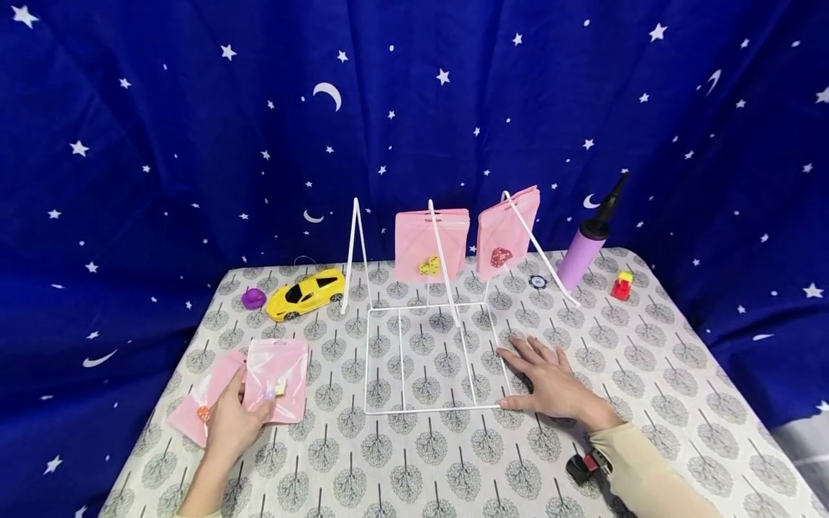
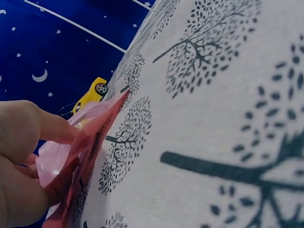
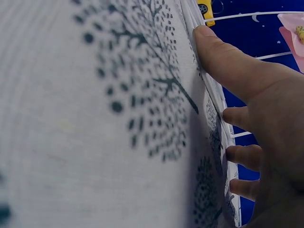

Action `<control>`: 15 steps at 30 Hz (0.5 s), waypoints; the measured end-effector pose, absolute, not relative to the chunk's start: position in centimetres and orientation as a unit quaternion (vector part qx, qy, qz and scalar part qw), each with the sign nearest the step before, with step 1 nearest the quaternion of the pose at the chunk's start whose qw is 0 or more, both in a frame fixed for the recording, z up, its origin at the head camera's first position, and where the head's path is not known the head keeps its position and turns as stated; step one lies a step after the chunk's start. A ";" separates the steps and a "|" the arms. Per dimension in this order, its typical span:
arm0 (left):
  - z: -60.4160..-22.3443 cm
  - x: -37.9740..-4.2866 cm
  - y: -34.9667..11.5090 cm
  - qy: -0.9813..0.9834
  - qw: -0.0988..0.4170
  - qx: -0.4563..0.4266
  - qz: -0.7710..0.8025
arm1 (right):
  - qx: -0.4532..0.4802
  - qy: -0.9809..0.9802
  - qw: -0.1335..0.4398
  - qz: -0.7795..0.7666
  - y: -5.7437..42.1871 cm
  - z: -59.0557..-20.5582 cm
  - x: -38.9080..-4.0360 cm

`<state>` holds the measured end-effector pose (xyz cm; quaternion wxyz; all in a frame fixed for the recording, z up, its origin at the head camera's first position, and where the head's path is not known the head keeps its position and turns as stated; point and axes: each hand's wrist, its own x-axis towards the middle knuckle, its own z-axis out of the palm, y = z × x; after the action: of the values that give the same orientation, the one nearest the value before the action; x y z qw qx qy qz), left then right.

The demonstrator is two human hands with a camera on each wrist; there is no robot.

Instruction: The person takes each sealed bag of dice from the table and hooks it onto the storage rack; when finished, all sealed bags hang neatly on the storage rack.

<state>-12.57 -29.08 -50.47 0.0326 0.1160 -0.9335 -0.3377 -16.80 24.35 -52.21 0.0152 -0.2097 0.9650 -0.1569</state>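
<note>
At the table's left, my left hand (image 1: 234, 423) pinches the edge of a pink zip bag (image 1: 277, 370) with a pale yellow item inside. In the left wrist view, thumb and fingers (image 2: 57, 129) close on the pink plastic. Beneath that hand lies another pink bag (image 1: 210, 392), holding an orange dotted piece. My right hand (image 1: 550, 381) rests with spread fingers on the table, its thumb touching the corner of a white wire rack (image 1: 427, 411). Two sets of pink bags hang from the rack's arms: one set (image 1: 414, 244) shows yellow dice, the other (image 1: 518, 230) red dice.
Left of the rack stand a yellow toy car (image 1: 307, 293) and a purple rubber duck (image 1: 254, 298). To its right are a purple hand pump (image 1: 583, 255), a small round disc (image 1: 537, 282) and a red-yellow toy (image 1: 622, 285). A blue star curtain (image 1: 414, 108) hangs behind the table.
</note>
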 end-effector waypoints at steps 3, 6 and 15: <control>-50.6 -12.5 -29.1 -0.932 0.061 0.110 -0.340 | -0.209 0.965 0.015 -0.157 24.3 -52.3 -16.8; -50.6 -12.4 -29.1 -0.929 0.062 0.107 -0.348 | -0.210 0.965 0.015 -0.158 24.3 -52.3 -16.7; -48.8 -11.5 -27.8 -0.917 0.093 0.094 -0.377 | -0.211 0.965 0.015 -0.156 24.3 -52.2 -16.7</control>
<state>-11.47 -27.85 -48.81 0.0930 0.0936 -0.9166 -0.3775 -16.73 24.33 -52.21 0.0147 -0.2111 0.9648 -0.1560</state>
